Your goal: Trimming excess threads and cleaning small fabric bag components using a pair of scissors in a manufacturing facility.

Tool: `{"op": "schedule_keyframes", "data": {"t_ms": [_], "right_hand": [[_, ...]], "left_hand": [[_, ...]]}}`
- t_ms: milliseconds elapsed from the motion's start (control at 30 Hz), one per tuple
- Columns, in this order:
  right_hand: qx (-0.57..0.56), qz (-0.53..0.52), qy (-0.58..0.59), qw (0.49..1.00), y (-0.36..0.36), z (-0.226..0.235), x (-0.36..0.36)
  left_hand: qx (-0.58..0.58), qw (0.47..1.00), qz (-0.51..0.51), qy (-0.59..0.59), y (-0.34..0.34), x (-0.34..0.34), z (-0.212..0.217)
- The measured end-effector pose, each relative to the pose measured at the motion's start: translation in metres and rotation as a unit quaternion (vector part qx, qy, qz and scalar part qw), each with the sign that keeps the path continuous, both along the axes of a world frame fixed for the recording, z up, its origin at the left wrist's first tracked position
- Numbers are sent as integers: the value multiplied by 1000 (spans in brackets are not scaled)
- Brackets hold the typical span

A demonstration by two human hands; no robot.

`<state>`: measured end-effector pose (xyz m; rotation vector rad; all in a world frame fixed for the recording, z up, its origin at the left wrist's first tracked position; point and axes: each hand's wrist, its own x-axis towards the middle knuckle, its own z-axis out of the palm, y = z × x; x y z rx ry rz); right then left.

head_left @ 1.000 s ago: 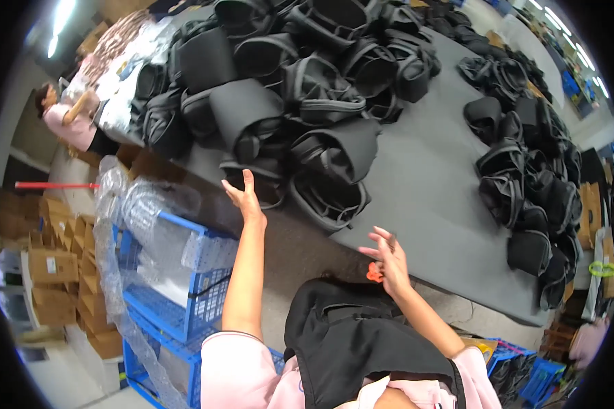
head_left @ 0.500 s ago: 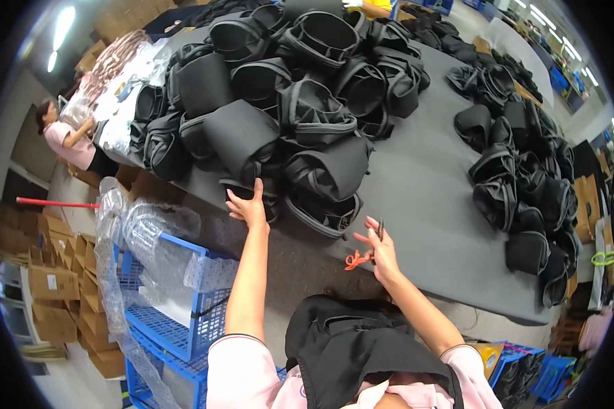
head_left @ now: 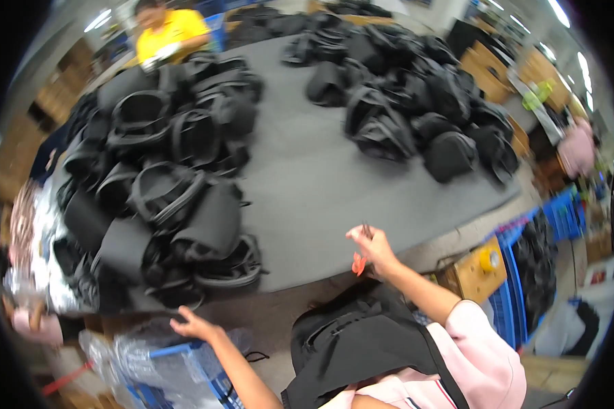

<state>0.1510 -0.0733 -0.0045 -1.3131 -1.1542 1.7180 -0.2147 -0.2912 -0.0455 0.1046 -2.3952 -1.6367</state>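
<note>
My left hand (head_left: pixel 196 325) is open, fingers apart, beside the table's near edge and just below a heap of black padded fabric pouches (head_left: pixel 167 194). It holds nothing. Over the near edge of the grey-topped table (head_left: pixel 300 177), my right hand (head_left: pixel 378 251) is closed around a slim dark tool that looks like thread snips (head_left: pixel 366 230). An orange-red cord (head_left: pixel 359 264) dangles from that hand. The snips' lower part is hidden by my fingers. A second heap of black pouches (head_left: pixel 416 95) lies across the table on the far right.
Blue crates with clear plastic wrap (head_left: pixel 157 365) stand below my left hand. At right are a yellow tape roll (head_left: pixel 489 259) on a board and a blue crate of black pieces (head_left: pixel 535 273). A person in yellow (head_left: pixel 177 31) works at the far left; another in pink (head_left: pixel 578 150) is far right.
The view has swung right, so the heaps sit further left in the picture. My left hand has come away from the pouches, still open. The snips stay in my right hand.
</note>
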Motion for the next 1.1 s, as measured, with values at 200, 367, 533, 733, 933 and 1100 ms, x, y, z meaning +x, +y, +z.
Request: {"op": "schedule_keyframes", "data": {"t_ms": [200, 367, 533, 733, 933, 1100], "right_hand": [[389, -125, -253, 877, 110, 36, 121], [498, -57, -387, 774, 187, 31, 116], [485, -2, -374, 791, 264, 14, 126], [230, 80, -170, 955, 267, 41, 153], [363, 273, -234, 859, 269, 23, 104], [196, 248, 58, 947, 264, 34, 118]], "left_hand": [[-120, 953, -153, 234, 33, 114, 33], [82, 865, -493, -27, 164, 244, 66], [54, 734, -672, -87, 273, 323, 74], [-72, 776, -602, 173, 337, 346, 85], [-11, 836, -527, 154, 305, 364, 64], [-333, 593, -674, 288, 299, 382, 53]]}}
